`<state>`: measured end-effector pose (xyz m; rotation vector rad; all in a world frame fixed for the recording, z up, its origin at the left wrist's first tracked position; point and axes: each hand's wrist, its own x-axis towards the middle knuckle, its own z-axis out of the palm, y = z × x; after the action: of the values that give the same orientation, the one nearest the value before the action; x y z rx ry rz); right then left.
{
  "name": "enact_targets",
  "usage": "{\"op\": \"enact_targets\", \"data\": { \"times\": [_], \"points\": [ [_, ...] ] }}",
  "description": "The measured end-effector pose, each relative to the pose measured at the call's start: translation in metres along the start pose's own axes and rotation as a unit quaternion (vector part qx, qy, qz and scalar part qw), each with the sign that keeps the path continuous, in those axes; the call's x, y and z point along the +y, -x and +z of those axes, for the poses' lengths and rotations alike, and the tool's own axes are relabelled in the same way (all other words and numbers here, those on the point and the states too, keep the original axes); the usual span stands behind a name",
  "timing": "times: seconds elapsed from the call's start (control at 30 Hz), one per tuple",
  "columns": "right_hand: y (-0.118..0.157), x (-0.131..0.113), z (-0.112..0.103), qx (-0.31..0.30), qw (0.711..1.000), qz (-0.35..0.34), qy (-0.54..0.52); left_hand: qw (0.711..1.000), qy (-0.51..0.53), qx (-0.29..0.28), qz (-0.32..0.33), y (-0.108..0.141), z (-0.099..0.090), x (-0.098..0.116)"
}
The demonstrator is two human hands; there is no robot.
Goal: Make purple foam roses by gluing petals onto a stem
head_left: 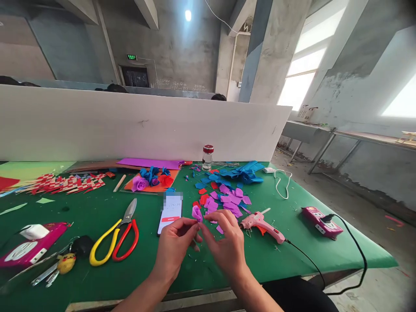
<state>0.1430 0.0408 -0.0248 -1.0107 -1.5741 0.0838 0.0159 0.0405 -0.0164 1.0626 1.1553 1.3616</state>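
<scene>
While completed-looking paper flowers [150,174] rest on an orange sheet [174,174], the left hand [175,242] pinches a small purple paper bud [196,212], apparently only begun, in its fingers above the desk [195,275], the right hand [228,242] curves its fingers part-open close beside it, and loose purple petals [232,199], seemingly unused, lie farther right.
</scene>
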Motion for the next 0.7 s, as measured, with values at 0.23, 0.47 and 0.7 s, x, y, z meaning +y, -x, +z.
{"op": "enact_targets", "data": {
  "times": [0.23,0.47,0.7],
  "points": [
    [-0.012,-0.014,0.011,0.016,0.985,-0.1,0.143,0.998,-0.061,-0.007,0.02,0.002,-0.006,0.001],
    [-0.01,-0.018,0.006,-0.002,0.98,-0.116,0.161,0.998,-0.056,-0.032,0.017,0.006,-0.006,0.002],
    [-0.009,-0.02,0.0,-0.001,0.985,-0.111,0.134,0.998,-0.041,-0.045,0.011,0.008,-0.006,0.001]
  ]
}}
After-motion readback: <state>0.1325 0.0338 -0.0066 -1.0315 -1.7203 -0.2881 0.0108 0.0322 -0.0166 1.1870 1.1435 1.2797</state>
